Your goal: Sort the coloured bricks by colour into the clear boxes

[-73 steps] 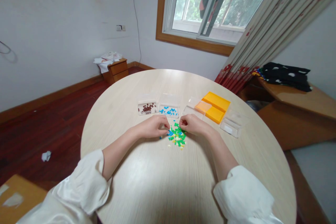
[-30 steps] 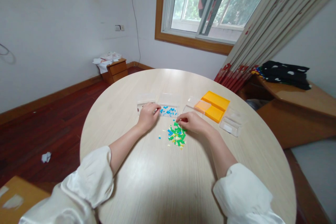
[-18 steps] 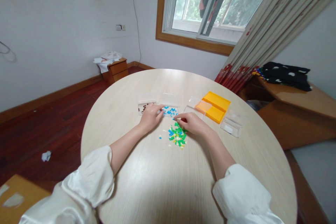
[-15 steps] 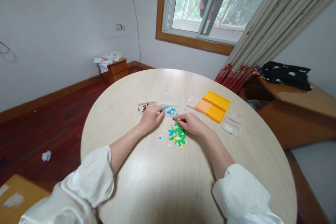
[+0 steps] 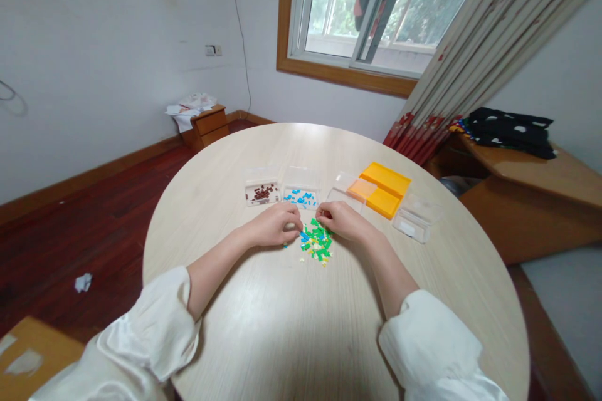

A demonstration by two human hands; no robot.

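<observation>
A small heap of green, blue and yellow toy bricks (image 5: 317,242) lies on the round pale table (image 5: 291,326). My left hand (image 5: 275,225) rests at the heap's left edge with its fingers curled and pinched at the bricks. My right hand (image 5: 342,220) sits at the heap's upper right, fingers also curled together over the bricks. What either hand holds is too small to make out. Behind the hands stand a clear box of brown bricks (image 5: 261,192) and a clear box of blue bricks (image 5: 301,197).
An empty clear box (image 5: 348,192), an orange tray (image 5: 386,190) and another clear box (image 5: 414,221) stand to the right. Beyond the table are a wooden nightstand (image 5: 209,124), a window, a curtain (image 5: 475,50) and a low wooden bench (image 5: 527,188) with dark cloth.
My left hand has come back from the box of blue bricks to the heap's left edge. My right hand stayed at the heap, its fingers curling in a little.
</observation>
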